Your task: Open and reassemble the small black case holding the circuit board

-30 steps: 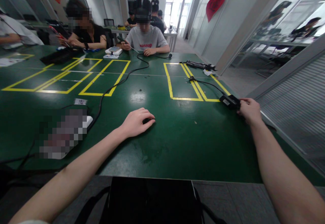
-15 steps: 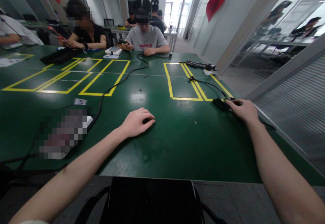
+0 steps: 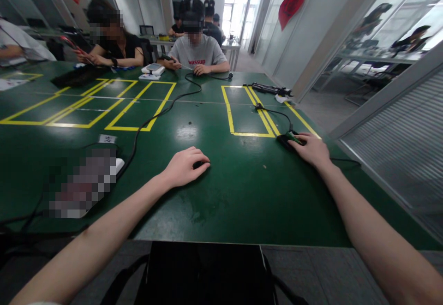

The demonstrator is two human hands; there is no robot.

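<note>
My left hand [image 3: 185,167] rests on the green table [image 3: 235,194], its fingers loosely curved. A dark gap shows between thumb and forefinger, and I see nothing held there. Farther out on the right, my right hand [image 3: 313,150] has its thumb and fingers closed on a small green piece [image 3: 294,137], whose exact kind I cannot make out. Just beneath and beside that piece lies a flat black object [image 3: 283,142], partly hidden by the hand. A thin black cable [image 3: 278,111] runs from a knot on the yellow tape to these items.
On the left lies a white-edged device [image 3: 119,164], mostly blurred, beside a long black cord [image 3: 136,146]. Yellow tape [image 3: 252,134] marks rectangles on the table. A folded black stand [image 3: 270,89] lies at the far right. Across the table, a person [image 3: 199,53] handles a tool.
My right hand has moved left along the table, bringing the green piece and the black object with it. My left hand stays in place.
</note>
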